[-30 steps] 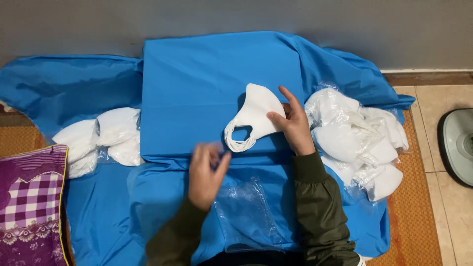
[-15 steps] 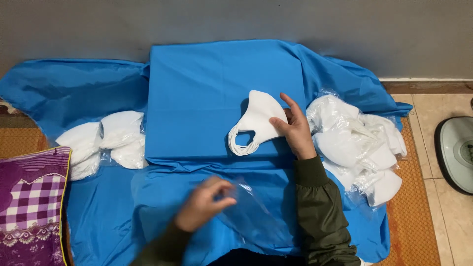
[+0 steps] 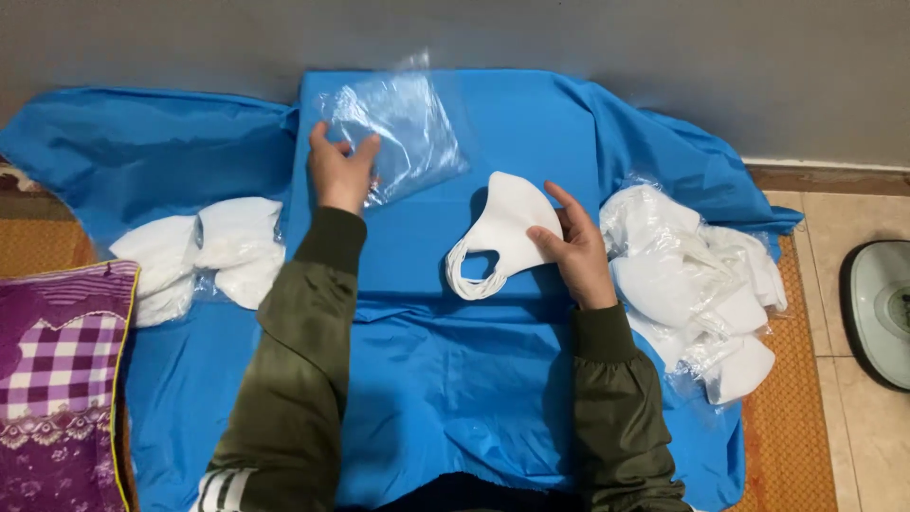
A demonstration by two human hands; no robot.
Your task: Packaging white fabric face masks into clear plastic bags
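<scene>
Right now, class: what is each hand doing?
Left hand: closed on a clear plastic bag, lifted.
Right hand: open, fingers resting on the white mask.

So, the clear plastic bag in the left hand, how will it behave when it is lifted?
The clear plastic bag looks thin and crinkled, so probably floppy and very light. Its glossy film may slip between the fingers of the left hand.
</scene>
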